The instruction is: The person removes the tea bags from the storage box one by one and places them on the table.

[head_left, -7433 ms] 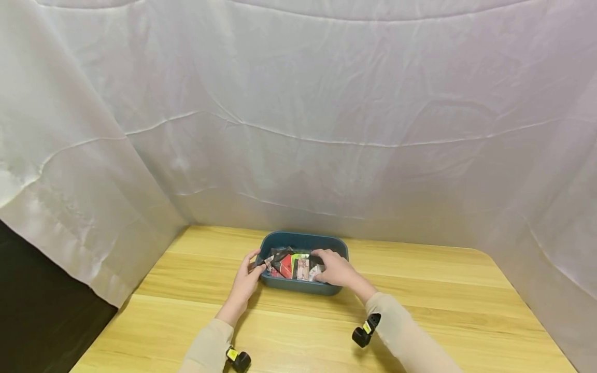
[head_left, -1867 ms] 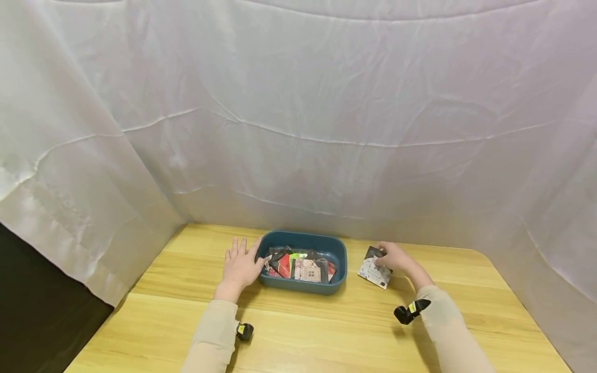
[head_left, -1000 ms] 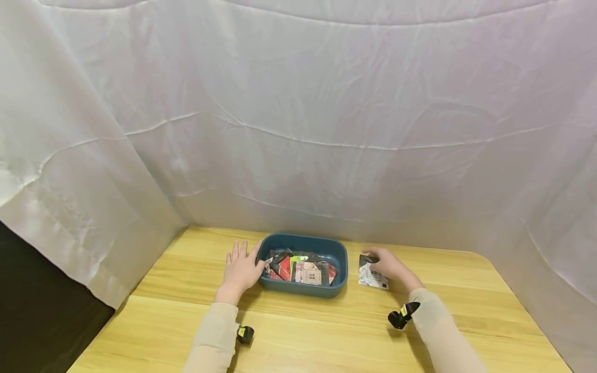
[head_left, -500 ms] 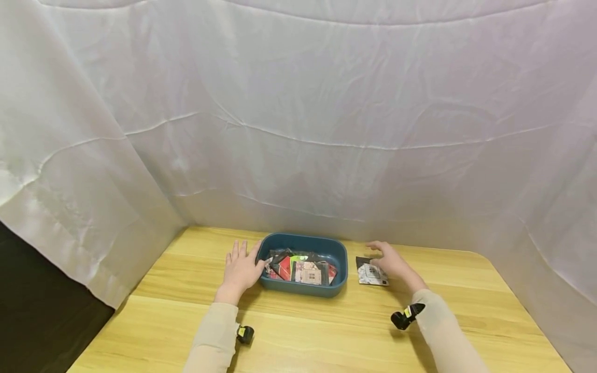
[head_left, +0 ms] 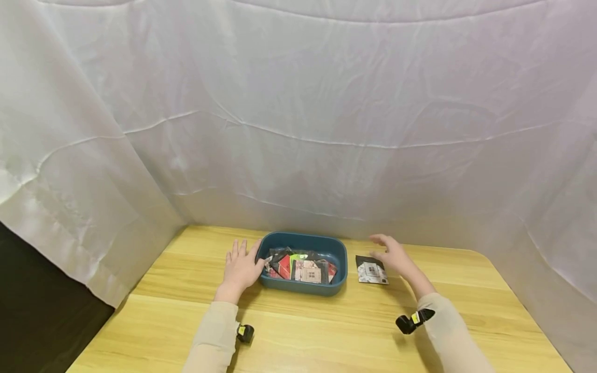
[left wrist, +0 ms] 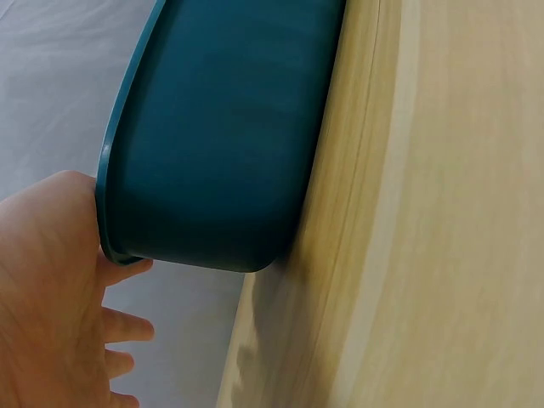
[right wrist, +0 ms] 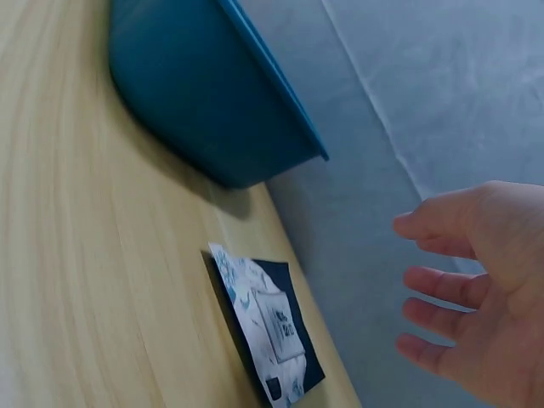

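A dark teal plastic bin (head_left: 298, 288) stands near the back of the table, several printed sachets (head_left: 310, 272) lying inside. At its left end my left hand (head_left: 240, 269) rests with fingers spread, touching the rim; the left wrist view shows the thumb side against the bin's wall (left wrist: 221, 136). To the right of the bin, a flat black-and-white sachet (head_left: 371, 270) lies on the wood. My right hand (head_left: 396, 257) hovers just beyond it to the right, fingers apart and holding nothing. In the right wrist view a gap separates the fingers from the sachet (right wrist: 272, 327).
The wooden table (head_left: 298, 336) has a rounded far right corner. Pale grey cloth (head_left: 326, 114) hangs behind and at both sides. A dark area (head_left: 42, 300) shows at the lower left beyond the table's edge.
My right hand has moved from inside the bin to its right, laid a black-and-white sachet on the table, let it go and drawn away. My left hand has spread its fingers at the rim.
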Action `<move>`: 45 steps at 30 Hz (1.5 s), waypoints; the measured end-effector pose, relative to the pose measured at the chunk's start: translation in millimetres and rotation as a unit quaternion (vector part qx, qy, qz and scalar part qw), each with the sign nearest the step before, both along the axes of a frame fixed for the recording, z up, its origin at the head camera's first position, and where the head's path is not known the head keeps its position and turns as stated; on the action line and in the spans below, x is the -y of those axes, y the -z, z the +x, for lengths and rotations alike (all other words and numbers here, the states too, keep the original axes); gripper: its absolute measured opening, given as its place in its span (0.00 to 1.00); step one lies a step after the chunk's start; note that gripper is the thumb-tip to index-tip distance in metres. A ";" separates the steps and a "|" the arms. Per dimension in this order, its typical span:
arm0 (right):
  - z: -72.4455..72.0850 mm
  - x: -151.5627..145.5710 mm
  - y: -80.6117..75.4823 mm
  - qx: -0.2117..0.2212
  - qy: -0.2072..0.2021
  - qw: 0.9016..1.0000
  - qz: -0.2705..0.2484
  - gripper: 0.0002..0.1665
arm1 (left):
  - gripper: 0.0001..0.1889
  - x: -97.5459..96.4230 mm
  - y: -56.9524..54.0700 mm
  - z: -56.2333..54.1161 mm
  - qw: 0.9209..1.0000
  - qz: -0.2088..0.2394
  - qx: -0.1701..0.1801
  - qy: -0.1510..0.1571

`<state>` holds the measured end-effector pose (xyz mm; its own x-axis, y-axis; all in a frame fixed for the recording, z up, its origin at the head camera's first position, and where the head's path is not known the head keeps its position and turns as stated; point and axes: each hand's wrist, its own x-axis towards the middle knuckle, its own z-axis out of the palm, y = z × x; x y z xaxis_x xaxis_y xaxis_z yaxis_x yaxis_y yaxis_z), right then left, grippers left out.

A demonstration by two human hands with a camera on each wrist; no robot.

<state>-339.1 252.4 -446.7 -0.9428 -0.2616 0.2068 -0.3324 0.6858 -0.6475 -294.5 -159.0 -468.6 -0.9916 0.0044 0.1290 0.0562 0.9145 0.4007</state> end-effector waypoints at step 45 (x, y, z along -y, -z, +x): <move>21.7 105.7 3.0 0.001 -0.105 0.994 -0.003 0.26 | 0.32 0.5 0.0 0.9 1.000 0.001 -0.002 -0.001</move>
<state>-317.4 146.6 -449.7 -0.8681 -0.4515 0.2064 -0.4662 0.5983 -0.6518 -293.6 -159.5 -468.5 -0.9910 0.0012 0.1337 0.0554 0.9136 0.4028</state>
